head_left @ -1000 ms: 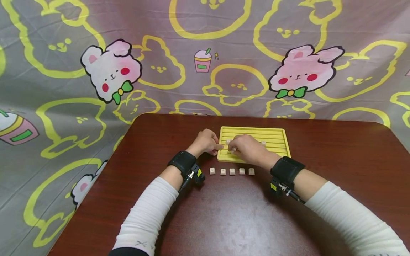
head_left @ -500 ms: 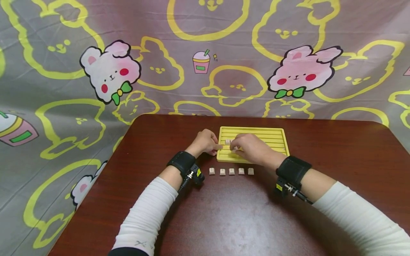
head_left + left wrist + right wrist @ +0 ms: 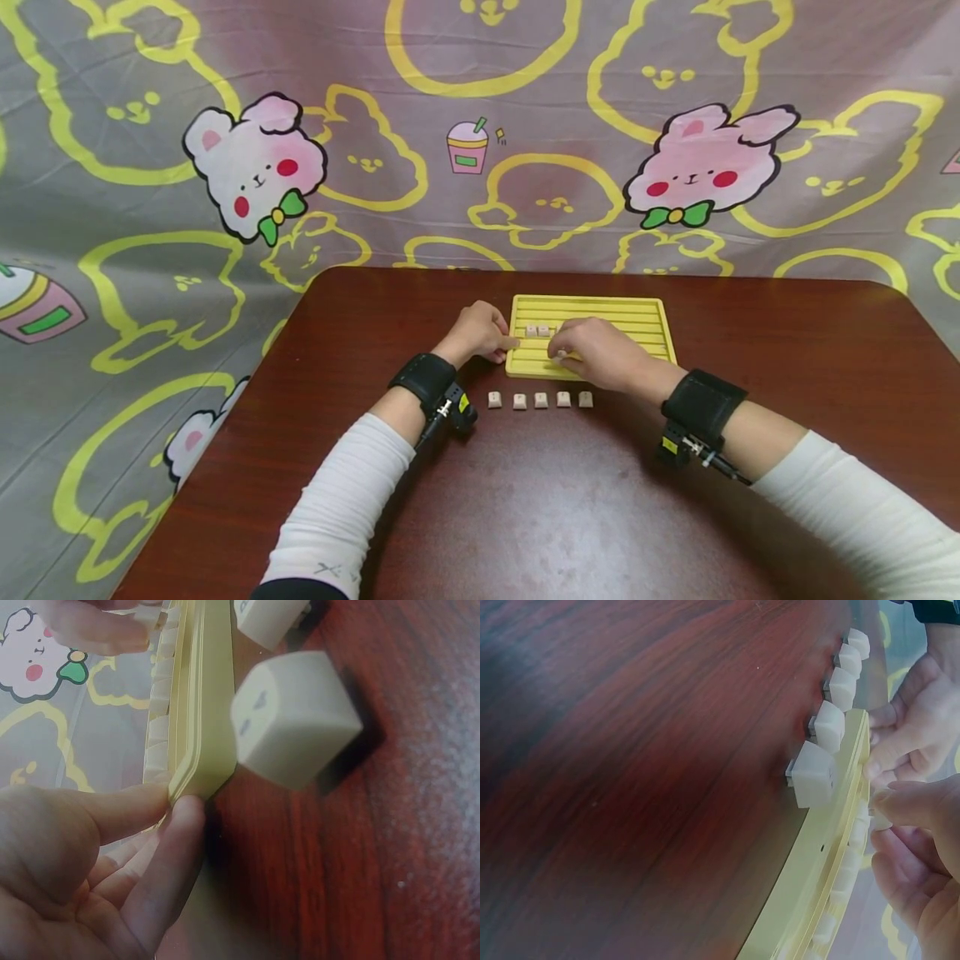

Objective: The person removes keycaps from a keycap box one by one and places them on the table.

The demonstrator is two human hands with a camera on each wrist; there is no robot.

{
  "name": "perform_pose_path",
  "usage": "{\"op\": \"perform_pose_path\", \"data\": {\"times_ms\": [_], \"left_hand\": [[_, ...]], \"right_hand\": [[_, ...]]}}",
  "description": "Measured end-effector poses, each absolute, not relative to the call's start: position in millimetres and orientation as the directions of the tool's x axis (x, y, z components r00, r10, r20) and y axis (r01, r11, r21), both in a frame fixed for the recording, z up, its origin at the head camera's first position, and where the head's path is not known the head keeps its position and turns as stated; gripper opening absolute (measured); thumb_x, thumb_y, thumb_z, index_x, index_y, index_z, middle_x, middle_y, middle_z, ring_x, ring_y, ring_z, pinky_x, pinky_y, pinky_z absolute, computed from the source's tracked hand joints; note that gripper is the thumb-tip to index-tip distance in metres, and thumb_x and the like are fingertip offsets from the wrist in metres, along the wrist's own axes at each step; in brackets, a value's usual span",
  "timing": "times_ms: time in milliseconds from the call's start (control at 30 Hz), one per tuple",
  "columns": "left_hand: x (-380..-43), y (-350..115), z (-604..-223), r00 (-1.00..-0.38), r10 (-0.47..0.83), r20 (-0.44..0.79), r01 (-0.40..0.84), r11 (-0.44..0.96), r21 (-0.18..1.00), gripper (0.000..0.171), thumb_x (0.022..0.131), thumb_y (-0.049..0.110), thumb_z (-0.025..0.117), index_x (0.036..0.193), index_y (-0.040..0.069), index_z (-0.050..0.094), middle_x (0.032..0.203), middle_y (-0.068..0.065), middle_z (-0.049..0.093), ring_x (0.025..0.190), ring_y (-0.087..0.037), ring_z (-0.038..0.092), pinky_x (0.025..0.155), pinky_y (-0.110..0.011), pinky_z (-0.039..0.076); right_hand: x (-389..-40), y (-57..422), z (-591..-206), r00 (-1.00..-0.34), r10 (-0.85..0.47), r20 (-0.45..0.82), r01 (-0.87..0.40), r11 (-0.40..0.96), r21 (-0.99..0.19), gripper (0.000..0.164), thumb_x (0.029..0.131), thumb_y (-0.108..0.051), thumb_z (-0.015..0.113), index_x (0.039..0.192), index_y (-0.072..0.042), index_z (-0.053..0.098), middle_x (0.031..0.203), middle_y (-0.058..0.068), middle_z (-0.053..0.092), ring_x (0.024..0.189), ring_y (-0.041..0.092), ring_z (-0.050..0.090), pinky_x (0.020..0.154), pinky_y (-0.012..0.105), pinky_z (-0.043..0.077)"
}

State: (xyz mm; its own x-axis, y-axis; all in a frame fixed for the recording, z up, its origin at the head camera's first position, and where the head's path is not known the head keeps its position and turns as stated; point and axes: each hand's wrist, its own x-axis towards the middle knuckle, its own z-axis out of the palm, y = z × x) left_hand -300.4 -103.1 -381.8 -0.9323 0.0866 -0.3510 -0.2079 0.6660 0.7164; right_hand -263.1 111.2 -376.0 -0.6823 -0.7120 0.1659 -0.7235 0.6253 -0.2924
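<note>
A yellow ridged tray point(image 3: 540, 365) lies on the table, and my left hand point(image 3: 480, 329) pinches its near left corner between thumb and finger, as the left wrist view shows closely. My right hand point(image 3: 600, 350) is over the tray's middle. Between its thumb and fingers it pinches a small off-white keycap point(image 3: 881, 810). Two keycaps point(image 3: 537, 331) sit side by side in a tray groove, left of the right hand. More keycaps point(image 3: 845, 875) stand along the tray in the right wrist view. The right hand hides part of the grooves.
In front of the tray, several loose keycaps point(image 3: 541, 401) stand in a row on the brown table point(image 3: 525, 517); one keycap point(image 3: 296, 720) looms large in the left wrist view. A patterned cloth point(image 3: 420, 167) hangs behind the table's far edge.
My right hand has shifted a little to the right over the tray with its keycap, uncovering a second keycap in the groove. The left hand stays at the corner.
</note>
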Motion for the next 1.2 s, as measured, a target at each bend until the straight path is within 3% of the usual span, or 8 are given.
{"op": "perform_pose_path", "data": {"times_ms": [333,1200], "left_hand": [[-301,-104,-380,-0.936,0.098,-0.337,-0.194,0.658,0.728,0.02,0.086,0.008,0.077,0.096,-0.005,0.067,0.081,-0.015,0.065,0.052,-0.012,0.065,0.058,-0.028,0.063],[-301,-102,-382,-0.937,0.081,-0.339,-0.2,0.673,0.712,0.018,0.087,0.01,0.077,0.096,-0.004,0.068,0.074,-0.012,0.065,0.051,-0.012,0.064,0.056,-0.027,0.062]], "right_hand": [[-258,126,-376,-0.697,-0.693,0.185,-0.711,0.633,-0.306,0.016,0.085,-0.008,0.077,0.1,-0.011,0.076,0.098,0.002,0.073,0.093,0.017,0.069,0.081,0.035,0.061],[-239,145,-375,-0.662,-0.715,0.223,-0.747,0.609,-0.266,0.016,0.083,-0.008,0.08,0.098,-0.012,0.076,0.096,0.0,0.07,0.091,0.015,0.068,0.078,0.031,0.06]]}}
